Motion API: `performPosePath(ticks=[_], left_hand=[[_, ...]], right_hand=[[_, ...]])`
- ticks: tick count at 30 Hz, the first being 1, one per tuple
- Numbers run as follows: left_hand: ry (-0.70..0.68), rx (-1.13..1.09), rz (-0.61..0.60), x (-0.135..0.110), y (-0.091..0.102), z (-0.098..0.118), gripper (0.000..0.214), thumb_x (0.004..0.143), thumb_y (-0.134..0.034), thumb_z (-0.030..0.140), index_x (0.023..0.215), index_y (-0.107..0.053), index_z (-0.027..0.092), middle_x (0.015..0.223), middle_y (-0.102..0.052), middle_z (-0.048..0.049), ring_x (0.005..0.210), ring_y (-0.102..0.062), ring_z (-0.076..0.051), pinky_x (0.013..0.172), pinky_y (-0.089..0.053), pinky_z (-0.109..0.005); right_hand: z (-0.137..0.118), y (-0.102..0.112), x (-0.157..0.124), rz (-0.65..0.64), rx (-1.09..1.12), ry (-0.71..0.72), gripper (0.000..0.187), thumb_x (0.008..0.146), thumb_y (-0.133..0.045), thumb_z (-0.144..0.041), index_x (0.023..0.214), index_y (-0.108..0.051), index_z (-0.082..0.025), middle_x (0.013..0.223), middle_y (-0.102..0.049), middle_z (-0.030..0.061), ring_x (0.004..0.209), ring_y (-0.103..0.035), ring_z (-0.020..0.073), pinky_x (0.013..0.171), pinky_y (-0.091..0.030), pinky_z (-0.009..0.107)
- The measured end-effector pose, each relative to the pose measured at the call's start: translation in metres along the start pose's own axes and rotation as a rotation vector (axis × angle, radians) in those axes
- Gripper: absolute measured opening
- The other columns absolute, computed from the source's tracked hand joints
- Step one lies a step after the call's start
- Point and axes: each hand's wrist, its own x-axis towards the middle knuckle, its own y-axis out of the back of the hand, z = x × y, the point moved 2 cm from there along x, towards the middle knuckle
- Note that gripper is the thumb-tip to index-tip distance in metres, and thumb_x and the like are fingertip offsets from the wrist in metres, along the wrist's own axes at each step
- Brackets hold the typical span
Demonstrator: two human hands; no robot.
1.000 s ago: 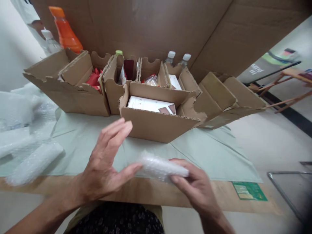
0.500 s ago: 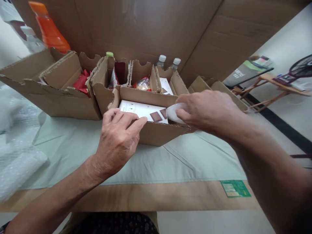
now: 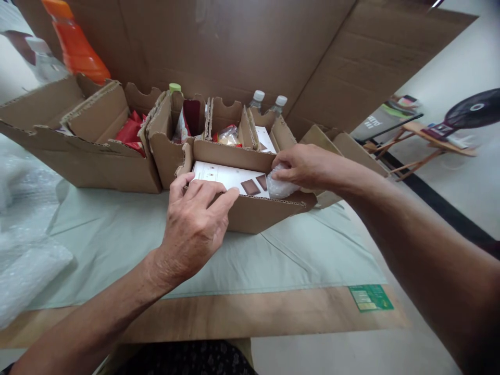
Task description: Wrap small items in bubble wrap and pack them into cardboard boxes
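Note:
A narrow open cardboard box point(image 3: 261, 216) stands in front of me on the cloth. Inside it lies a white carton point(image 3: 230, 176) printed with brown squares. My left hand point(image 3: 197, 216) is hooked over the front wall of the box, its fingers bent and touching the carton's top. At the box's right end, my right hand point(image 3: 302, 166) pinches a crumpled wad of bubble wrap point(image 3: 282, 186) between thumb and fingers. The wad sits inside the box against the carton's right end. Its lower part is hidden by the front wall.
Behind stand several cardboard bins point(image 3: 109, 169) holding a red packet point(image 3: 130, 133), a clear food packet point(image 3: 228, 136) and another white carton point(image 3: 264, 139). An orange bottle point(image 3: 80, 52) rises at back left. Bubble wrap point(image 3: 29, 260) lies left; a green card point(image 3: 371, 298) lies at the front edge.
My right hand has shifted slightly left and pushed the bubble wrap nearer the carton's end. My left hand stays almost where it was. The view has turned slightly right.

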Motion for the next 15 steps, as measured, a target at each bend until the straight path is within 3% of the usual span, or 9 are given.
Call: performPosePath(ticks=[3, 6, 10, 15], left_hand=[[-0.003, 0.001, 0.013, 0.000, 0.000, 0.001, 0.030, 0.091, -0.059, 0.005, 0.116, -0.069, 0.019, 0.099, -0.075, -0.0046, 0.091, -0.068, -0.023, 0.106, -0.044, -0.050], [0.008, 0.012, 0.018, 0.000, 0.000, 0.002, 0.026, 0.094, -0.059, 0.007, 0.115, -0.071, 0.017, 0.099, -0.075, -0.0061, 0.091, -0.068, -0.024, 0.106, -0.044, -0.051], [0.001, 0.005, 0.015, 0.000, 0.000, 0.003, 0.027, 0.094, -0.059, 0.008, 0.116, -0.071, 0.017, 0.099, -0.075, -0.0062, 0.092, -0.068, -0.024, 0.107, -0.044, -0.051], [0.013, 0.006, 0.024, -0.001, -0.003, 0.002, 0.025, 0.095, -0.060, 0.011, 0.116, -0.071, 0.017, 0.101, -0.075, -0.0068, 0.094, -0.069, -0.025, 0.109, -0.044, -0.052]], right_hand=[[-0.005, -0.009, -0.008, 0.068, -0.024, -0.003, 0.025, 0.087, -0.064, -0.019, 0.106, -0.080, -0.018, 0.098, -0.078, 0.0096, 0.087, -0.069, 0.0238, 0.068, -0.044, 0.031], [-0.008, -0.011, -0.014, 0.076, -0.091, -0.010, 0.029, 0.088, -0.061, -0.020, 0.111, -0.078, -0.017, 0.106, -0.078, 0.0131, 0.094, -0.070, 0.0276, 0.071, -0.046, 0.033], [-0.007, -0.010, -0.017, 0.106, -0.093, 0.010, 0.020, 0.086, -0.066, -0.018, 0.101, -0.079, -0.018, 0.099, -0.078, 0.0111, 0.090, -0.070, 0.0270, 0.072, -0.048, 0.033], [-0.014, -0.024, -0.003, 0.115, -0.090, 0.029, 0.016, 0.087, -0.064, -0.015, 0.093, -0.079, -0.014, 0.091, -0.077, 0.0143, 0.091, -0.071, 0.0275, 0.076, -0.049, 0.035]])
